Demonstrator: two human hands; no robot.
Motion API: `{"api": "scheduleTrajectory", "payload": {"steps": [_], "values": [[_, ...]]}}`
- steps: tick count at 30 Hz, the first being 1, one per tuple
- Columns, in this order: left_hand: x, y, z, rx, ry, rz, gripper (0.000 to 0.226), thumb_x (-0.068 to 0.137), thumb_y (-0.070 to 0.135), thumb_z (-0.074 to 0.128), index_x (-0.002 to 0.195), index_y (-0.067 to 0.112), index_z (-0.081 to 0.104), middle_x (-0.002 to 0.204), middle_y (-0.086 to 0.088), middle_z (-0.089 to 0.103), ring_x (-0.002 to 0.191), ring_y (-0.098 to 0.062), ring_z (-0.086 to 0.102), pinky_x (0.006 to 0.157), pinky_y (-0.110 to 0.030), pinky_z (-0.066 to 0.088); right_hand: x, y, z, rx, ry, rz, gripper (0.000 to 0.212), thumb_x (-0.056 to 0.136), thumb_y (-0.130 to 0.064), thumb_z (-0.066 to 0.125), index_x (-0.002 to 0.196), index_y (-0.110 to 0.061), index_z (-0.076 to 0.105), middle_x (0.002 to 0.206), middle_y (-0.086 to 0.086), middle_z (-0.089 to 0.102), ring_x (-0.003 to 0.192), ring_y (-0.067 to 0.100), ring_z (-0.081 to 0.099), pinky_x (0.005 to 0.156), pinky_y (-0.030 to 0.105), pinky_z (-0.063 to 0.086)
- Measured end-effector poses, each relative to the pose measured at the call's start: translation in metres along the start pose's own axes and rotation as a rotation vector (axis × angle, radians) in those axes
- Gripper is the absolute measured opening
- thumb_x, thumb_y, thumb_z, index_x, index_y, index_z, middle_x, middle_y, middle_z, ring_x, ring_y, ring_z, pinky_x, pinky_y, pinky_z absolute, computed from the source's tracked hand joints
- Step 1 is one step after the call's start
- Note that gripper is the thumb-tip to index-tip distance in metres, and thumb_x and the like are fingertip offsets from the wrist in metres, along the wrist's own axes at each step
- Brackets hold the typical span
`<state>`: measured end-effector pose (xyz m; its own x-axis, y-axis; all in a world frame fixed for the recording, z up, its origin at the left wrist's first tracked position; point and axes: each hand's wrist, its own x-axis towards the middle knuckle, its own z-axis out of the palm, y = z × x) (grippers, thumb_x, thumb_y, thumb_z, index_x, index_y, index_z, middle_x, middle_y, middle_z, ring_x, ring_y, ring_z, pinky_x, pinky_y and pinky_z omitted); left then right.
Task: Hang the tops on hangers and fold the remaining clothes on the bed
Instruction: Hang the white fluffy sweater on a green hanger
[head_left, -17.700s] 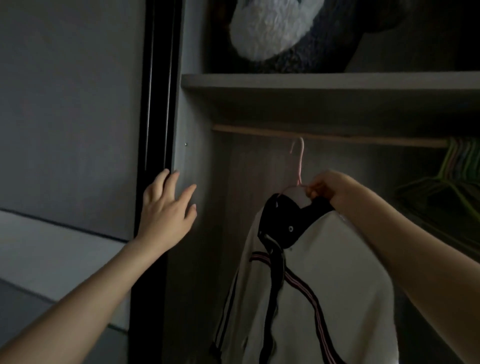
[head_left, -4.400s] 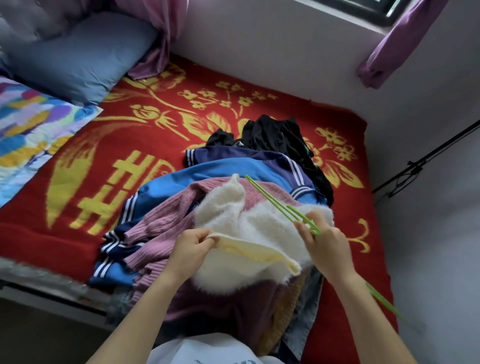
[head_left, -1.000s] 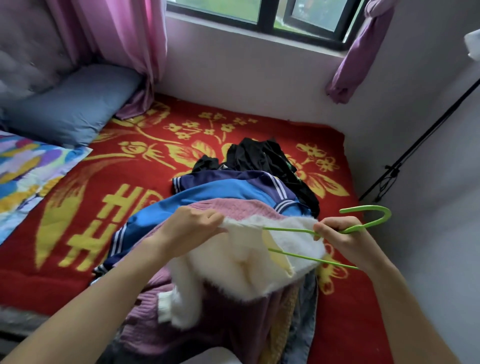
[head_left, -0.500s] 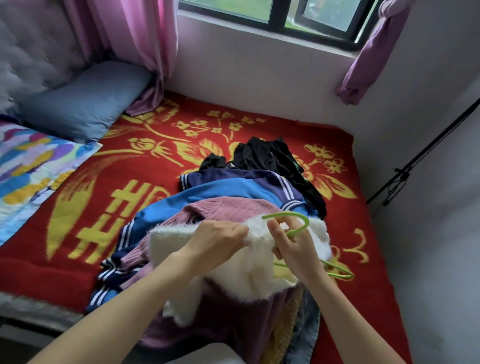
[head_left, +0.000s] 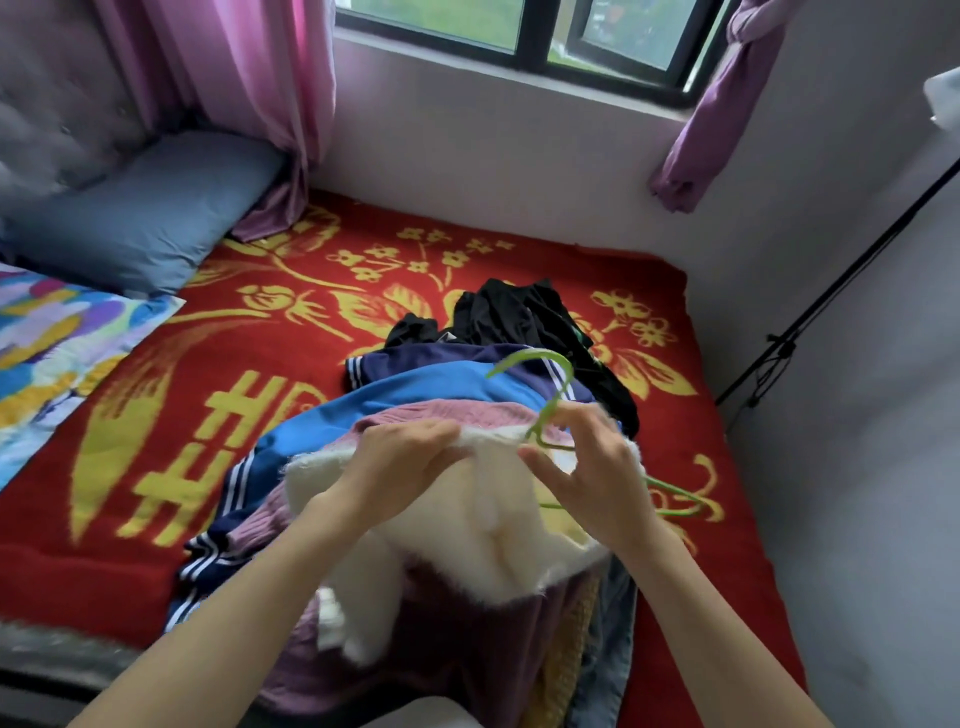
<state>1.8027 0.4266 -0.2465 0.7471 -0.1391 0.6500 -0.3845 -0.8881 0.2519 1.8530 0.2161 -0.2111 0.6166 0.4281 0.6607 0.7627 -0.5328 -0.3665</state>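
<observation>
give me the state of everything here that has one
white fuzzy top: not hung yet, neckline raised
green hanger: hook up, one arm outside the top
left hand: grips the top's neckline
right hand: holds the hanger near its neck
clothes pile: unfolded, heaped on the bed
purple curtain: knotted up

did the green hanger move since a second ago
Yes. The hanger hook swung left, from over the bare blanket to over the navy top.

blue pillow (head_left: 140, 218) left | pink curtain (head_left: 249, 67) behind it | window (head_left: 441, 15) | purple curtain (head_left: 717, 104) right | black stand (head_left: 852, 269)
</observation>
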Motion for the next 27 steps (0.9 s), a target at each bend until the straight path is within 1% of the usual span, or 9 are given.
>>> {"api": "scheduleTrajectory", "payload": {"steps": [2,4,6,9,13,17,21,24,27], "values": [[0.004,-0.012,-0.006,-0.032,0.022,-0.106,0.040,0.093,0.056,0.031,0.074,0.022,0.038,0.056,0.005,0.053,0.062,-0.018,0.050,0.045,-0.022,0.030,-0.007,0.009,-0.011,-0.155,0.201,-0.160,0.021,0.090,-0.027,0.053,0.099,-0.009,0.050,0.090,0.011,0.064,0.089,0.021,0.054,0.082,0.029,0.043],[0.007,-0.024,-0.013,-0.076,0.021,-0.213,0.039,0.087,0.058,0.035,0.075,0.022,0.033,0.054,0.009,0.040,0.067,-0.020,0.043,0.050,-0.024,0.031,-0.024,0.017,-0.016,-0.156,0.304,-0.155,0.009,0.085,-0.011,0.053,0.093,-0.009,0.051,0.079,0.013,0.063,0.080,0.020,0.052,0.075,0.028,0.044],[0.013,-0.029,-0.017,-0.100,0.020,-0.280,0.034,0.083,0.054,0.036,0.075,0.020,0.032,0.052,0.009,0.032,0.065,-0.021,0.040,0.052,-0.027,0.030,-0.047,0.032,-0.007,-0.055,0.189,-0.039,0.007,0.082,-0.010,0.051,0.086,-0.009,0.056,0.072,0.009,0.061,0.073,0.015,0.051,0.068,0.024,0.044],[0.023,-0.025,-0.022,-0.116,0.019,-0.296,0.034,0.081,0.054,0.036,0.077,0.019,0.034,0.047,0.006,0.033,0.061,-0.018,0.034,0.053,-0.028,0.028,-0.063,0.050,0.011,0.047,-0.072,0.218,0.034,0.075,-0.020,0.051,0.101,-0.003,0.065,0.098,0.008,0.066,0.095,0.011,0.055,0.082,0.028,0.047],[0.028,-0.023,-0.024,-0.150,0.007,-0.309,0.038,0.080,0.056,0.036,0.079,0.018,0.037,0.049,0.005,0.042,0.057,-0.017,0.033,0.051,-0.028,0.028,-0.041,0.047,0.020,0.082,-0.056,0.190,0.043,0.074,-0.020,0.056,0.113,-0.004,0.060,0.110,0.009,0.064,0.107,0.014,0.053,0.100,0.017,0.037],[0.031,-0.026,-0.030,-0.205,0.030,-0.342,0.040,0.078,0.058,0.037,0.077,0.018,0.037,0.048,0.004,0.034,0.054,-0.021,0.035,0.047,-0.028,0.030,-0.034,0.039,0.031,0.169,-0.298,0.136,0.041,0.070,-0.026,0.060,0.110,-0.023,0.050,0.094,0.004,0.068,0.085,0.019,0.062,0.079,0.025,0.044],[0.025,-0.039,-0.043,-0.186,0.041,-0.281,0.032,0.083,0.052,0.040,0.077,0.021,0.040,0.050,0.005,0.040,0.055,-0.013,0.034,0.049,-0.021,0.031,-0.046,0.068,0.020,-0.177,-0.371,-0.049,0.033,0.060,-0.029,0.060,0.085,-0.026,0.039,0.061,-0.007,0.063,0.052,0.015,0.059,0.064,0.023,0.030],[0.012,-0.061,-0.058,-0.149,0.033,-0.160,0.042,0.091,0.057,0.038,0.084,0.019,0.053,0.059,0.010,0.052,0.058,-0.012,0.046,0.052,-0.031,0.040,-0.040,0.099,-0.033,-0.302,-0.233,-0.133,0.017,0.071,-0.025,0.054,0.079,-0.029,0.039,0.062,-0.011,0.064,0.056,0.003,0.050,0.067,0.025,0.030],[0.013,-0.072,-0.066,-0.168,0.053,-0.073,0.050,0.095,0.054,0.037,0.076,0.013,0.059,0.058,0.005,0.048,0.054,-0.010,0.040,0.051,-0.031,0.039,-0.032,0.099,-0.074,-0.293,-0.259,-0.212,0.006,0.077,-0.023,0.052,0.072,-0.020,0.052,0.062,-0.010,0.062,0.066,0.006,0.048,0.065,0.024,0.032]]}}
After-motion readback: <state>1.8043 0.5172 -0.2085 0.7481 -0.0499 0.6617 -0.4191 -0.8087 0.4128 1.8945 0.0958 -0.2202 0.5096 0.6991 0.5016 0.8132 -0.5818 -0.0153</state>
